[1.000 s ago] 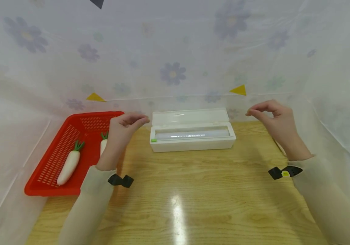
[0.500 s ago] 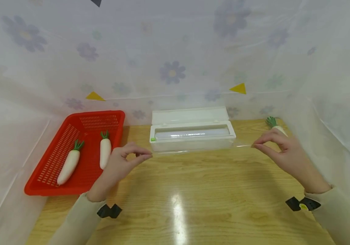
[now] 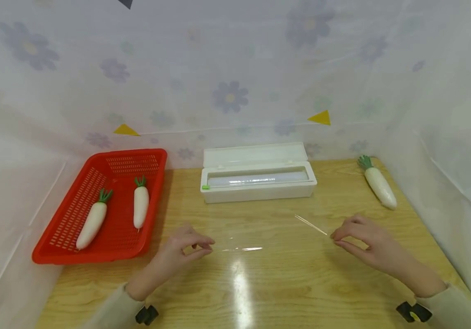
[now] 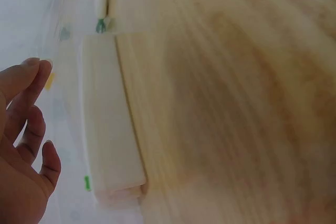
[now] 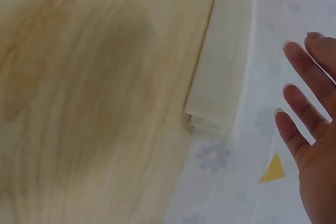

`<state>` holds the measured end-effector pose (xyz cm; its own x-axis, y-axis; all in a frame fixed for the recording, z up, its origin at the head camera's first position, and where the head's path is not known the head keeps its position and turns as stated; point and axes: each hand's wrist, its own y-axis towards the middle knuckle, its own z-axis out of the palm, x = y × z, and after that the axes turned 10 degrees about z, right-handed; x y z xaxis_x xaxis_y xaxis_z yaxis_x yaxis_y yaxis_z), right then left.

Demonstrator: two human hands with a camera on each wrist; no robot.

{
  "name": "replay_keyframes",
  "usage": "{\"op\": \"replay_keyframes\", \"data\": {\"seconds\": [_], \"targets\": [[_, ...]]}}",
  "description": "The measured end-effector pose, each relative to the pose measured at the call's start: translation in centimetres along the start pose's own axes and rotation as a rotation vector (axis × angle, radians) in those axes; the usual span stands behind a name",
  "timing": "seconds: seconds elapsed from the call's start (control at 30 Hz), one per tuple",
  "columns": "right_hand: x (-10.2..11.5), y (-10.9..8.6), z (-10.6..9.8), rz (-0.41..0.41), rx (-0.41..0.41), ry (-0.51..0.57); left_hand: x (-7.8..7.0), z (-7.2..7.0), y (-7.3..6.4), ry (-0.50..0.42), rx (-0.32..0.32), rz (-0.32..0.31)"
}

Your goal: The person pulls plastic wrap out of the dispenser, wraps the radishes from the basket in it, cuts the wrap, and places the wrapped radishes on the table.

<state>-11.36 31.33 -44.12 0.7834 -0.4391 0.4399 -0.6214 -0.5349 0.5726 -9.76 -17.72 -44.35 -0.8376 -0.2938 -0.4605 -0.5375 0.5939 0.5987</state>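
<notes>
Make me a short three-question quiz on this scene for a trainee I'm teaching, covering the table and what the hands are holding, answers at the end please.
1. Count: how many white radishes lie in the red basket?
2. True or false: the lid of the white box is closed.
3. Multiple choice: what do the left hand and right hand hold between them?
A. A towel
B. Clear film
C. A rope

Key:
1. Two.
2. False; the white box has its lid open.
3. B.
</notes>
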Motion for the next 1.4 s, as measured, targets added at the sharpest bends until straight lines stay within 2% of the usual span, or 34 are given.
{"op": "replay_keyframes", "data": {"seconds": [0.13, 0.27, 0.43, 0.53, 0.73, 0.9, 1.03, 1.13, 1.23, 1.4], "targets": [[-0.9, -1.4, 1.6, 0.004, 0.089, -0.051, 0.6, 1.8, -1.5, 0.106, 0.079, 0.013], [-1.5, -2.4, 2.8, 0.034, 0.175, -0.084, 1.0, 2.9, -2.4, 0.185, 0.172, 0.006], [-1.9, -2.9, 3.9, 0.012, 0.2, -0.167, 1.3, 3.6, -2.9, 0.251, 0.287, -0.059], [-1.9, -3.3, 4.2, -0.003, 0.22, -0.213, 1.5, 4.0, -3.0, 0.283, 0.327, -0.082], [-2.0, -4.2, 4.1, 0.033, 0.279, -0.295, 1.3, 4.2, -2.9, 0.299, 0.342, -0.114], [-1.7, -4.1, 3.9, 0.072, 0.299, -0.295, 1.1, 4.4, -2.7, 0.342, 0.324, -0.129], [-1.3, -3.6, 4.1, 0.178, 0.292, -0.266, 0.9, 4.5, -2.3, 0.353, 0.309, -0.197], [-1.3, -3.1, 4.6, 0.267, 0.267, -0.258, 0.9, 4.9, -1.9, 0.356, 0.288, -0.219], [-1.4, -2.5, 5.2, 0.321, 0.248, -0.261, 0.9, 5.3, -1.5, 0.355, 0.281, -0.232], [-1.8, -2.0, 5.9, 0.294, 0.232, -0.272, 1.0, 5.8, -1.3, 0.372, 0.325, -0.241]]}}
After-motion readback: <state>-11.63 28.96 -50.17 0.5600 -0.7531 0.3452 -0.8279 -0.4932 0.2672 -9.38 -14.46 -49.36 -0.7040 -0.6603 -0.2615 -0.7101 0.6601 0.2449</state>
